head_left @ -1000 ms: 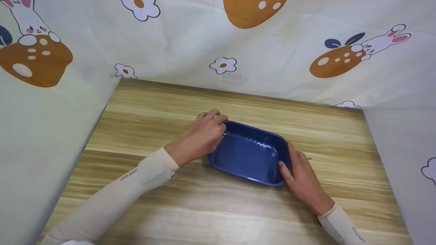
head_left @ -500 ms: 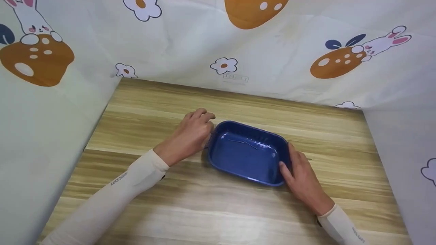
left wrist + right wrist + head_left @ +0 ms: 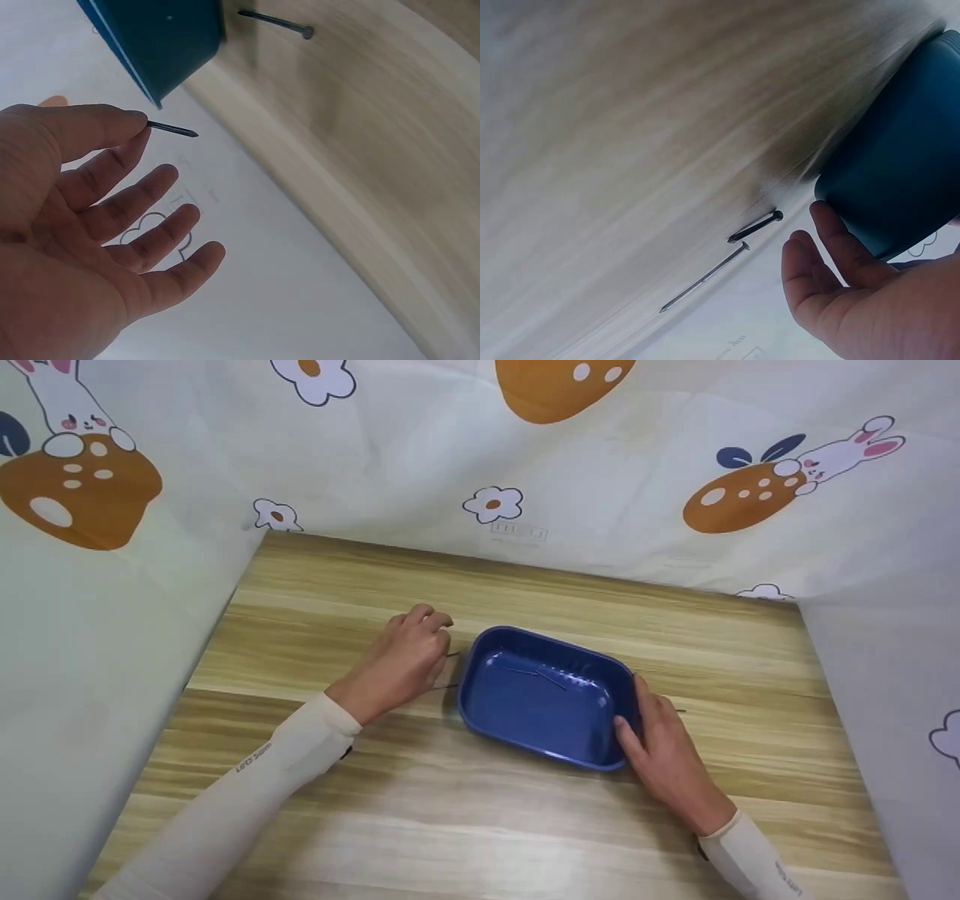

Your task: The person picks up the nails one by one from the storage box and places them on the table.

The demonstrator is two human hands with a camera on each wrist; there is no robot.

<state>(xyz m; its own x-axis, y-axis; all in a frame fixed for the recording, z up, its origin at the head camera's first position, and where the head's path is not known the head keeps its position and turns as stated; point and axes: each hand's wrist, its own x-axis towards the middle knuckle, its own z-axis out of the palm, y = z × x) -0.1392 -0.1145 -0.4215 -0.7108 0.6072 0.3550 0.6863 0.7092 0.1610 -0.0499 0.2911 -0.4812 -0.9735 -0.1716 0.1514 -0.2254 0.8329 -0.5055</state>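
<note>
Nail (image 3: 174,130) pinched in the left hand (image 3: 394,664), just off the blue tray (image 3: 536,724) at its 10 o'clock; right hand (image 3: 669,757) has the tray gripped around 4 o'clock, couple more nails (image 3: 553,681) inside.

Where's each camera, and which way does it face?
Head: on the head, facing forward and down at the blue tray on the table; left grip, right grip and both sleeves show.
Left wrist: on that wrist, facing a pinched nail, another nail on the table and the tray's outside; left grip shows.
Right wrist: on that wrist, facing two nails and the tray's outside; part of the right grip shows.
Head and right wrist views share the right grip and tray.
</note>
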